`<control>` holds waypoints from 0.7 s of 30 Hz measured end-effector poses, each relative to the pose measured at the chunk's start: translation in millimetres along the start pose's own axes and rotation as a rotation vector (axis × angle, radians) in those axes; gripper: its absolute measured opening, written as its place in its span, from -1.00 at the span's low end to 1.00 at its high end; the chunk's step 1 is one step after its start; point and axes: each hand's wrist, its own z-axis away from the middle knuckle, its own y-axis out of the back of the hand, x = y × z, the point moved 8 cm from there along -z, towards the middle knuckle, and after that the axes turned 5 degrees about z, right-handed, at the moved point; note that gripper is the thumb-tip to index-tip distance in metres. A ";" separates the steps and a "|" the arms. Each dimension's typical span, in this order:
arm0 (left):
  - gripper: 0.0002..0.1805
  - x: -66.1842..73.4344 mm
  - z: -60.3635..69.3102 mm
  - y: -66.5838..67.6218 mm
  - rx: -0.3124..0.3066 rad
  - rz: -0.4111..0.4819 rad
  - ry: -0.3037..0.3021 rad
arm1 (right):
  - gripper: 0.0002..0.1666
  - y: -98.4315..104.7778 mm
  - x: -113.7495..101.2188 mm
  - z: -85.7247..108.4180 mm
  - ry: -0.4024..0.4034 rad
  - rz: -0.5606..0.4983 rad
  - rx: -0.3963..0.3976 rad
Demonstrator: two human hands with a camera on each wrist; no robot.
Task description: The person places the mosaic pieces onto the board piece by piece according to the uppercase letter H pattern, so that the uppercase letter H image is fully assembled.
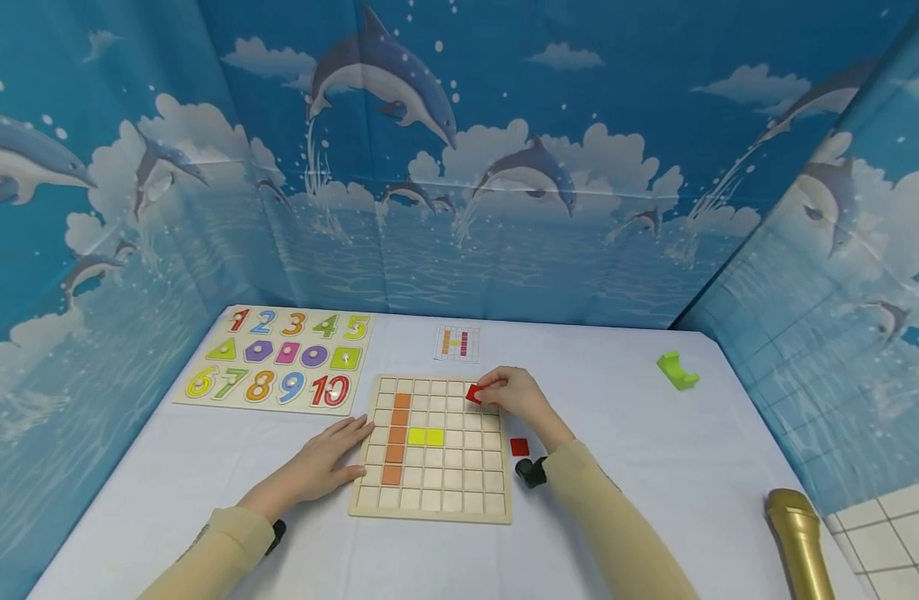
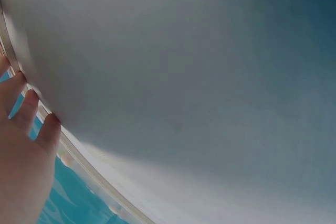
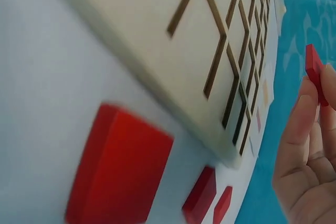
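Observation:
A wooden grid board (image 1: 429, 504) lies on the white table, with a column of several orange tiles (image 1: 397, 436) and two yellow tiles (image 1: 426, 437) in its cells. Over its far right part, my right hand (image 1: 515, 396) pinches a red square tile (image 1: 472, 393) between thumb and fingers; the right wrist view shows this red tile (image 3: 315, 72) tilted and raised. My left hand (image 1: 327, 458) rests by the board's left edge, its fingertips touching the rim, fingers extended. Beside the board's right edge lies another red tile (image 1: 520, 447); more loose red tiles (image 3: 126, 166) show in the right wrist view.
A small pattern card (image 1: 457, 343) lies behind the board. At the back left is a number and shape puzzle (image 1: 275, 360). A green curved block (image 1: 677, 371) sits at the back right, and a gold microphone (image 1: 800, 542) at the front right. Dolphin-printed curtains (image 1: 459, 250) enclose the table.

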 end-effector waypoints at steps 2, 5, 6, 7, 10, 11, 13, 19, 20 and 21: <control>-0.26 -0.1 0.0 0.0 0.002 -0.002 0.000 | -0.80 -6.6 -4.4 -2.7 0.014 -0.005 -0.014; -0.26 -0.3 0.0 0.1 0.003 -0.003 0.003 | -0.83 -15.4 -8.3 -6.3 0.030 0.007 -0.031; -0.26 -0.3 0.0 0.0 0.002 -0.003 0.003 | -0.84 -17.9 -9.6 -7.2 0.039 0.024 -0.033; -0.26 -0.3 -0.1 0.0 0.002 -0.003 0.001 | -0.85 -20.1 -10.9 -8.1 0.045 0.039 -0.036; -0.26 -0.4 -0.4 -0.4 0.000 -0.006 -0.002 | -0.89 -26.3 -15.0 -9.7 0.068 0.093 -0.044; -0.26 -0.6 -0.6 -0.5 0.000 -0.008 -0.003 | -0.90 -28.1 -16.4 -10.1 0.077 0.112 -0.046; -0.26 -1.1 -0.9 -0.8 0.000 -0.012 -0.004 | -0.93 -31.2 -18.9 -10.7 0.094 0.143 -0.050; -0.25 -1.9 -0.9 -0.9 -0.002 -0.010 0.001 | -0.96 -35.2 -24.1 -11.1 0.131 0.215 -0.015; -0.25 -1.9 -0.8 -0.8 -0.002 -0.010 0.001 | -0.96 -35.4 -25.1 -11.1 0.134 0.228 -0.007; -0.25 -1.8 -0.7 -0.6 -0.002 -0.008 0.003 | -0.96 -35.8 -26.1 -11.0 0.135 0.240 0.000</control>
